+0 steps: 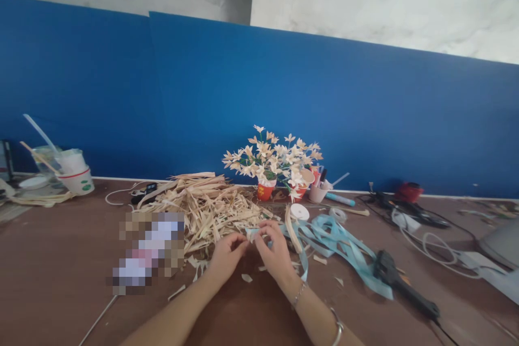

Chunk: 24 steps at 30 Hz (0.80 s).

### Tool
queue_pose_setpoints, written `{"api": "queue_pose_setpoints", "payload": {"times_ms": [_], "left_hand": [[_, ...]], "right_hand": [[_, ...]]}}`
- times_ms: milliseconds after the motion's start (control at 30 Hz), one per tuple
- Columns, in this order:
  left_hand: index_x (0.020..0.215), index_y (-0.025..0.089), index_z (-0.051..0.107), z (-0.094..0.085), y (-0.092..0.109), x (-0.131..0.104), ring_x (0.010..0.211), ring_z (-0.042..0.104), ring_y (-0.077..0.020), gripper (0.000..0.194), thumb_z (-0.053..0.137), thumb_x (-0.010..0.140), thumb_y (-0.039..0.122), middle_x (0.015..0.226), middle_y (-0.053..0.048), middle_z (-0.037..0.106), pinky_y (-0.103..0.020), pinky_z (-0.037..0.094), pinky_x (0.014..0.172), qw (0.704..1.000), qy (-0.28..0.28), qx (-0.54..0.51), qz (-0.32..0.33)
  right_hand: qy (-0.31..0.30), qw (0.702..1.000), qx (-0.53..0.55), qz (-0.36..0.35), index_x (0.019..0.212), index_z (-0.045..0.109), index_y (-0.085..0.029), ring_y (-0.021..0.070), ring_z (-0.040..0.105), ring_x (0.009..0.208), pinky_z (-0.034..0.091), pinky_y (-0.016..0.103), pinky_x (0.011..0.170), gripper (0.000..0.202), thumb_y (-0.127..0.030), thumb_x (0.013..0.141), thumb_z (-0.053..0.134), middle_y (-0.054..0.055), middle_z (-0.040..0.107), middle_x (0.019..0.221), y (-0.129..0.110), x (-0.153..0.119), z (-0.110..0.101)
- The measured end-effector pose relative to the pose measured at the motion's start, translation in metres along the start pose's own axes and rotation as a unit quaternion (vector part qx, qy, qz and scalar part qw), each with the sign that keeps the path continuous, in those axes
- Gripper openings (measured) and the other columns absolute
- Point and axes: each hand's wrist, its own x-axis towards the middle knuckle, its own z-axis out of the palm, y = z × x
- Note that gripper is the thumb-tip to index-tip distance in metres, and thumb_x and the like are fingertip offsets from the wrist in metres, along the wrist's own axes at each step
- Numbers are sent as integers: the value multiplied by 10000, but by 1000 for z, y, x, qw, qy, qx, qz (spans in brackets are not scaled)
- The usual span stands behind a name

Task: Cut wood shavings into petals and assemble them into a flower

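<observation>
My left hand and my right hand meet over the near edge of a pile of dry straw-coloured husk strips. Between their pinched fingertips is a small pale-blue strip, partly hidden by the fingers. Its exact kind is too blurred to tell. Light blue ribbon lies loosely looped to the right of my right hand. Small pale scraps are scattered on the brown table below the hands.
Husk flowers stand in red pots behind the pile, beside a pen cup. To the right lie a white roll, a dark corded tool and white cables. A pixelated object and a paper cup are left.
</observation>
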Motion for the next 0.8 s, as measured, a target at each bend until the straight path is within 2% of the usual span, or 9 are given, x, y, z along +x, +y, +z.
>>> {"api": "queue_pose_setpoints", "payload": {"times_ms": [233,433,600,700,800], "left_hand": [[648,172,557,-1,11,-3,514,443,-111,185,536,716,343,535,44,496,-224,349,538,999,-15,-39,-28],[694,167,573,1,4,-2,525,458,-109,147,573,681,314,555,43,525,-225,362,548,996,-19,-69,-45],[672,165,593,0,2,0,531,485,-122,161,575,669,324,543,33,540,-234,372,559,998,5,-45,-45],[675,163,606,-1,5,0,467,446,-107,212,560,685,370,500,41,520,-219,332,490,997,20,-40,-57],[662,156,610,-2,7,-1,431,419,-90,265,572,682,417,484,41,520,-205,298,448,996,27,-60,-64]], "right_hand": [[-13,997,53,50,567,523,-178,173,534,812,413,249,637,143,-170,707,498,55,566,870,4,1,2],[-9,994,79,72,545,520,-175,178,544,791,406,256,628,165,-199,708,507,55,572,859,2,1,1],[-10,996,70,48,559,558,-173,176,551,781,414,255,610,196,-237,740,523,61,579,857,-4,2,-2],[18,998,51,10,653,594,-178,184,551,827,428,263,649,169,-272,767,513,66,593,874,-10,13,-18],[99,994,21,29,747,608,-180,181,561,776,436,274,656,166,-321,755,519,61,622,864,-13,29,-58]]}}
